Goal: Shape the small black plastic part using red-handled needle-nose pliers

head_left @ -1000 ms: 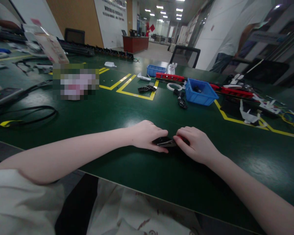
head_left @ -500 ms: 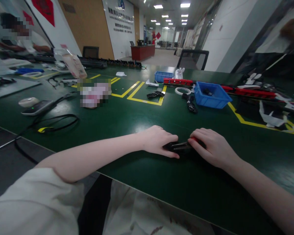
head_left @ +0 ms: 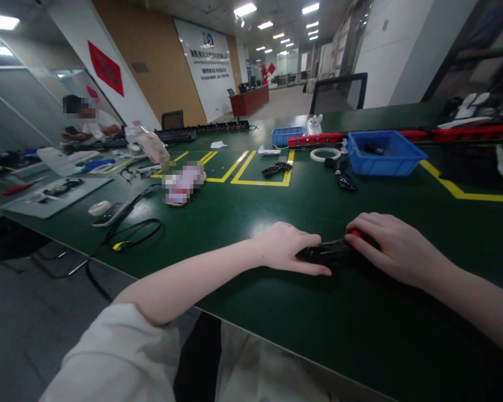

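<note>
Over the green table, my left hand (head_left: 287,245) has its thumb and fingers closed around a dark, elongated part (head_left: 324,252), which lies low at the tabletop. My right hand (head_left: 392,245) is curled over the part's other end. A bit of a red handle (head_left: 355,232) shows beneath its fingers; the tool's kind is hidden by the hand. Between the two hands a thin greyish strip or shaft runs along the black part. Where the red handle meets the black part cannot be made out.
Ahead stand a large blue bin (head_left: 385,159) and a smaller blue bin (head_left: 287,135). Black pieces (head_left: 276,169) lie within yellow tape. A phone (head_left: 184,184), a cabled device (head_left: 110,214) and a grey mat (head_left: 58,198) are leftward. A person (head_left: 94,123) sits far left.
The view has turned, so the tabletop items and both hands sit further right in the picture. My hands keep about the same hold on the dark part. The person at far right has left the view.
</note>
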Available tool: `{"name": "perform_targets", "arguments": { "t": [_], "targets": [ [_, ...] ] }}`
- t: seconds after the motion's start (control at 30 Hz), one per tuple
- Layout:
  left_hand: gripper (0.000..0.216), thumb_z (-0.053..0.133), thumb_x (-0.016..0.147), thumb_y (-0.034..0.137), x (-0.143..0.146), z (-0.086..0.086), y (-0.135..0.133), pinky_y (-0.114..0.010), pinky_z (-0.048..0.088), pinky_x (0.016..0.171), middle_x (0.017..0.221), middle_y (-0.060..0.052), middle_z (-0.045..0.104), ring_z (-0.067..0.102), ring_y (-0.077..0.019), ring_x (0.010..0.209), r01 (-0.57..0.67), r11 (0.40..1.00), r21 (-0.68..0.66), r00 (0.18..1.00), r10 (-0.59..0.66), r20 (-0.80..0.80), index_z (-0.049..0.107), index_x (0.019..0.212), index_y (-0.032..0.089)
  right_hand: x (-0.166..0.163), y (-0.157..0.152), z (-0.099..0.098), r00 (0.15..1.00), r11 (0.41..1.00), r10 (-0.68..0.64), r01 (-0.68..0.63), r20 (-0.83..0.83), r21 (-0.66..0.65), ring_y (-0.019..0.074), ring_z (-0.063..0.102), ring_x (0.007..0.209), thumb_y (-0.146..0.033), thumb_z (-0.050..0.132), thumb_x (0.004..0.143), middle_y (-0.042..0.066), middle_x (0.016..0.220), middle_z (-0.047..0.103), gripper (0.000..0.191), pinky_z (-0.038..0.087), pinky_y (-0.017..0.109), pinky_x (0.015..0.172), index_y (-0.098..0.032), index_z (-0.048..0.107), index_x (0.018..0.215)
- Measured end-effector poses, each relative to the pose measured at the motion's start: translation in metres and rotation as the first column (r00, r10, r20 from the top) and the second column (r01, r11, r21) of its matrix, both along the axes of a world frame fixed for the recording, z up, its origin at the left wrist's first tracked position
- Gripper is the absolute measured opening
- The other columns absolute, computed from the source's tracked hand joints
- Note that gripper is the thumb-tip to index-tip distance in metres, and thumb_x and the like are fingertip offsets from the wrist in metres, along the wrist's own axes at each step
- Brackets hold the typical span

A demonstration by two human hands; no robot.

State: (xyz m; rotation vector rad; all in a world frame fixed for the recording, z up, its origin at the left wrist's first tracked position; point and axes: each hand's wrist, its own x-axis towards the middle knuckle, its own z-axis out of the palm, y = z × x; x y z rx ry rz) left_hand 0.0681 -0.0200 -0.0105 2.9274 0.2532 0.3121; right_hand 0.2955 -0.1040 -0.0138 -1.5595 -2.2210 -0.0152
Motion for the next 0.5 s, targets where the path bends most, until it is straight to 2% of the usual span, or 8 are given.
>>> {"name": "perform_targets", "arguments": {
  "t": [0.17,0.37,0.5],
  "targets": [
    [0.048,0.047,0.085,0.064,-0.001,0.005,0.000,-0.021,0.029,0.050,0.056,0.005,0.051,0.047,-0.0089,0.051,-0.024,0.993,-0.113,1.000,0.023,-0.014,0.050,0.072,0.018,0.001,0.002,-0.003,0.999,1.000,0.001,-0.001,-0.033,-0.017,0.0234,0.059,0.081,-0.049,0.039,0.090,0.009,0.088,0.064,0.036,0.046,0.041,0.070,-0.022,0.062,0.089],
    [0.046,0.051,0.084,0.063,-0.001,0.007,0.000,-0.020,0.028,0.050,0.059,0.005,0.052,0.047,-0.0086,0.052,-0.019,0.987,-0.157,1.000,0.021,0.017,0.050,0.075,0.018,0.005,0.003,-0.006,0.998,1.000,0.013,-0.015,-0.061,-0.020,0.0265,0.059,0.093,-0.049,0.041,0.090,0.010,0.101,0.064,0.036,0.047,0.046,0.078,-0.022,0.060,0.103],
    [0.045,0.052,0.083,0.062,-0.001,0.005,-0.001,-0.021,0.026,0.048,0.059,0.005,0.050,0.045,-0.0085,0.051,-0.015,0.985,-0.169,0.999,0.023,0.041,0.049,0.075,0.018,0.015,0.002,-0.004,0.997,0.998,0.067,-0.067,-0.047,0.003,0.0298,0.058,0.100,-0.055,0.047,0.086,0.011,0.107,0.063,0.041,0.046,0.049,0.083,-0.023,0.058,0.109]
  ]
}}
